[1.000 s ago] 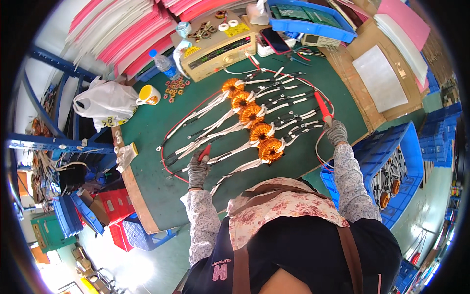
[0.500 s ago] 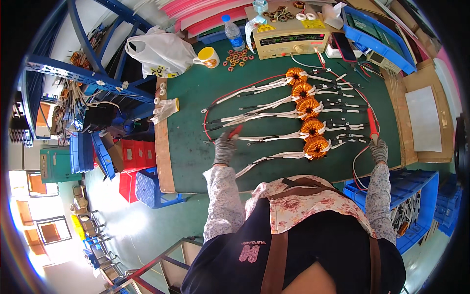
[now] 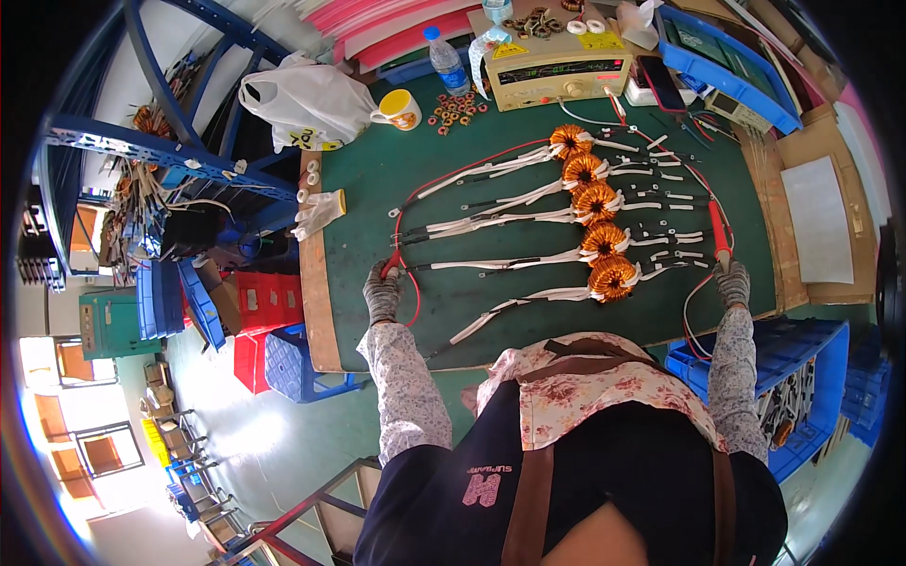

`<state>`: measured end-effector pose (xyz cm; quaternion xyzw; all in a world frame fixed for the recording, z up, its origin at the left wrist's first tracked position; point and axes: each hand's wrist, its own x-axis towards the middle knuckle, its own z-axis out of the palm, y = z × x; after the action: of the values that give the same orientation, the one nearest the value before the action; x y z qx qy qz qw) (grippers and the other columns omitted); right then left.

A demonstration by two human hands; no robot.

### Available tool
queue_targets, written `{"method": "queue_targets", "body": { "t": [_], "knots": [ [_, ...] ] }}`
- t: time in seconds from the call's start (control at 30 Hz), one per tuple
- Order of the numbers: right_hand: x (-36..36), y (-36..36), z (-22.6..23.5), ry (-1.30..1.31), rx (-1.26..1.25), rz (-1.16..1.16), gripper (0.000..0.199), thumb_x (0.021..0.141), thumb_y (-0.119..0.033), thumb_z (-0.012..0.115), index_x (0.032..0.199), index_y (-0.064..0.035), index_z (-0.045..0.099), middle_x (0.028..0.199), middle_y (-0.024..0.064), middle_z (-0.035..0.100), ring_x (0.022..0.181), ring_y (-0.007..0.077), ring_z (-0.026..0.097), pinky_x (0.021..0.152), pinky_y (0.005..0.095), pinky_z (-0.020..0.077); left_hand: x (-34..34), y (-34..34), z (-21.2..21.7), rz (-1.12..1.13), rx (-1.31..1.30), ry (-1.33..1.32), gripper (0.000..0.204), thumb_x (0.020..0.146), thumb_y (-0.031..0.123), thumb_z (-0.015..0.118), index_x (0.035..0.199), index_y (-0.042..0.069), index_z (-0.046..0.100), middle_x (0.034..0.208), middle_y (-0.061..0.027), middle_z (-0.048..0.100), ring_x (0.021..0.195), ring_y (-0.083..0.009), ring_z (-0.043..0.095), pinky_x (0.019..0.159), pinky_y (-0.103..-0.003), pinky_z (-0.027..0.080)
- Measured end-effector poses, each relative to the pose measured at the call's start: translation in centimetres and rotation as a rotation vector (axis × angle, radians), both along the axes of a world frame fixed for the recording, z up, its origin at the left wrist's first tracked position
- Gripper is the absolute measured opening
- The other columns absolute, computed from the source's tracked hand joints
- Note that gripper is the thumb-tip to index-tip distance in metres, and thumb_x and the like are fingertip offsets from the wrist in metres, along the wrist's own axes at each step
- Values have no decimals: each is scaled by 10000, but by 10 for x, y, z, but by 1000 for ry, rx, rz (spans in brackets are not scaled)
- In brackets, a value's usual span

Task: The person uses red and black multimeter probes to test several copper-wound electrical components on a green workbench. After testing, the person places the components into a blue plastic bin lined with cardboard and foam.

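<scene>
Toroids (image 3: 586, 209) wound in copper-coloured wire form a row on the green tabletop (image 3: 349, 255) between white leads (image 3: 543, 259); left hand (image 3: 382, 294) grasps a red test probe (image 3: 391, 264) near the leads' left ends, right hand (image 3: 732, 283) a second probe (image 3: 719, 226) opposite.

Bright lighting, blown-out windows (image 3: 109, 449) at lower left, white floor (image 3: 257, 432) glare, fisheye-bent edges, black corners

The left hand (image 3: 381, 300) covers much of the left probe (image 3: 390, 263), and its tip is too small to show whether it touches a lead (image 3: 530, 263). The right hand (image 3: 732, 285) hides the lower end of the right probe (image 3: 719, 226). A sleeve (image 3: 736, 368) blocks part of the crate (image 3: 830, 368), the meter (image 3: 514, 92) shows illegible digits, and the upper edge crops the pink sheets (image 3: 406, 26).
</scene>
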<state>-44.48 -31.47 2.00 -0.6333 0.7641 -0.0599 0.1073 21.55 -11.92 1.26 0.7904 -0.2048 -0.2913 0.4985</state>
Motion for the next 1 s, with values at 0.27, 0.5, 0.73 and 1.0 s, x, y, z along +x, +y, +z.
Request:
{"method": "queue_targets", "body": {
  "t": [0.27,0.5,0.73,1.0],
  "knots": [
    [6,6,0,-83,-26,-36,349,771,-303,587,972,-17,594,829,205,614,781,349,606,669,418,466,0,-10,7,-75,1,-10,228,827,131,605,1051,97,581,708,2,569,447,-69,440,420,-228,375],
    [27,0,23,-43,91,-61,325,737,-310,573,914,-42,617,828,216,612,820,376,591,700,453,467,14,-13,-8,-137,-17,-48,244,822,131,613,1059,84,584,742,12,565,497,-47,411,437,-207,354],
    [12,8,0,-117,11,-83,301,755,-265,561,984,-71,585,803,195,617,776,359,600,674,432,467,18,-13,-13,-157,-78,-83,236,810,101,607,1035,29,600,782,-28,596,579,-91,488,565,-226,421],
    [8,74,4,-183,-86,-224,397,765,-307,562,1083,-70,537,888,198,612,834,369,586,746,443,461,103,52,-32,-128,-66,-352,173,673,10,616,840,-22,647,845,-63,632,831,-153,577,780,-274,443]
  ]
}}
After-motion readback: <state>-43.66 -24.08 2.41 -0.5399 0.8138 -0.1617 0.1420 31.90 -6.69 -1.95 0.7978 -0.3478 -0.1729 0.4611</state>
